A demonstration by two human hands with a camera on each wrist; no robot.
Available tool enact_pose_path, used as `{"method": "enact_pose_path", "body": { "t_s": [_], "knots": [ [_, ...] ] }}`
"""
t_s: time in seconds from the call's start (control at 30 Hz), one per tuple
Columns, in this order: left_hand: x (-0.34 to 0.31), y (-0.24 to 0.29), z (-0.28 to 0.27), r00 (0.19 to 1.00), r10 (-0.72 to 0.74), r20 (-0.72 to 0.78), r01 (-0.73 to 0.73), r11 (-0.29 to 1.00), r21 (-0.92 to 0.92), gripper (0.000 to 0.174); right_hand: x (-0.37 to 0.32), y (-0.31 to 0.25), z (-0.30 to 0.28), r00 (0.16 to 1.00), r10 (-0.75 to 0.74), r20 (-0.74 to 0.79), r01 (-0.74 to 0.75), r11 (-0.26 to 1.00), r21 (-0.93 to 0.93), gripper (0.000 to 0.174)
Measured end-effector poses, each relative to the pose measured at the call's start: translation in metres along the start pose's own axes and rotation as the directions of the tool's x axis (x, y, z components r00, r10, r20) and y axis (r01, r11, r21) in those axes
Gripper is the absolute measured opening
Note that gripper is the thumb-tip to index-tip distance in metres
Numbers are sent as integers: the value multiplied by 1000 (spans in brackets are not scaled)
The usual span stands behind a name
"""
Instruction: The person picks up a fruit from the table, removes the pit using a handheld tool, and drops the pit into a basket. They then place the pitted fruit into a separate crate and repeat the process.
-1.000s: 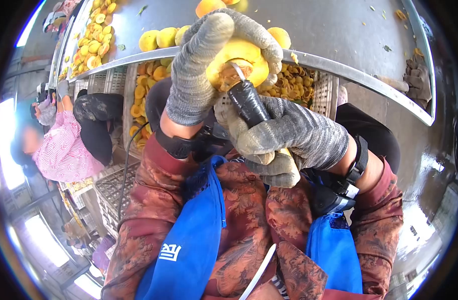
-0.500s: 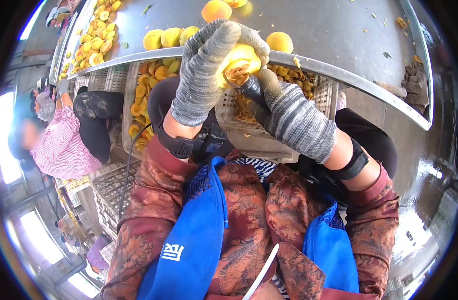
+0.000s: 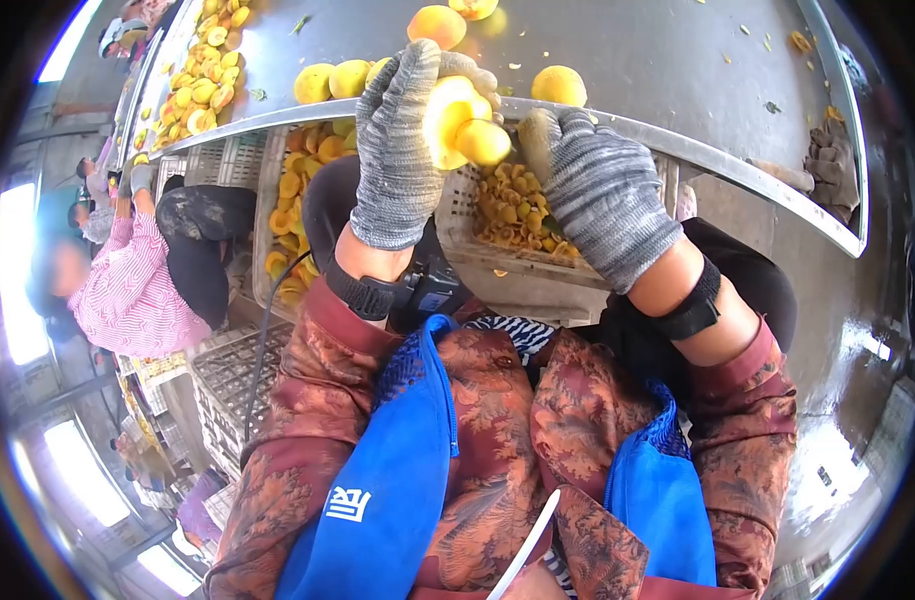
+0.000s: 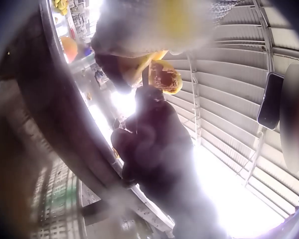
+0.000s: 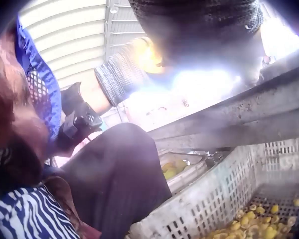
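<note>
A yellow peach point(image 3: 447, 110) sits in my gloved left hand point(image 3: 395, 150), its fingers curled round the back and sides. From its near side a round yellow piece point(image 3: 482, 143) sticks out. In the left wrist view this cut piece point(image 4: 167, 78) shows a rough brown hollow. My gloved right hand point(image 3: 602, 195) is just right of the peach and grips a pitting knife. The knife's thin blade point(image 4: 146, 74) reaches up to the fruit in the left wrist view. In the head view the knife is hidden by the right hand.
Whole peaches point(image 3: 558, 86) stand along the metal table point(image 3: 657, 60), with cut halves point(image 3: 202, 90) heaped at its left. Beneath the edge are a crate of small scraps point(image 3: 517, 205) and one of peach halves point(image 3: 292, 200). Another person point(image 3: 137, 290) sits at left.
My right hand has moved from below the peach up to its right side, and the black knife handle has gone out of sight. A round piece now stands out from the peach.
</note>
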State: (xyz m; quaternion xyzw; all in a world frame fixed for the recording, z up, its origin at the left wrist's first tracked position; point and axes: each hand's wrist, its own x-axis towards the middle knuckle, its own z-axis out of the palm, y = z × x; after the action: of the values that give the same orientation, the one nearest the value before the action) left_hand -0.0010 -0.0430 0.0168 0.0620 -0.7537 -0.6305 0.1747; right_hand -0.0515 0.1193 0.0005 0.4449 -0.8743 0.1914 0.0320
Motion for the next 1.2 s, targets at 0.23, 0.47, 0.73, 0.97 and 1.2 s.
{"method": "enact_pose_path", "body": {
  "t_s": [0.23, 0.47, 0.73, 0.97, 1.2],
  "knots": [
    [-1, 0, -33, 919, 391, -55, -305, 791, 531, 6, -10, 17, -8, 998, -49, 37, 54, 989, -134, 26],
    [-29, -2, -171, 957, 209, -200, 157, 206, 966, 26, -17, 20, -1, 996, 48, 71, -49, 999, 17, 36],
    [63, -3, -107, 997, -74, 3, 45, 637, 770, 48, -9, 12, -1, 993, 43, 109, -61, 984, 169, 30],
    [144, -69, -77, 954, -244, 175, 15, 622, 783, 70, -9, 12, -2, 990, 48, 129, -83, 957, 278, 31],
    [139, -60, -59, 973, -178, 150, 0, 646, 763, 58, -9, 15, -1, 998, 44, 48, -59, 913, 404, 26]
  ]
}}
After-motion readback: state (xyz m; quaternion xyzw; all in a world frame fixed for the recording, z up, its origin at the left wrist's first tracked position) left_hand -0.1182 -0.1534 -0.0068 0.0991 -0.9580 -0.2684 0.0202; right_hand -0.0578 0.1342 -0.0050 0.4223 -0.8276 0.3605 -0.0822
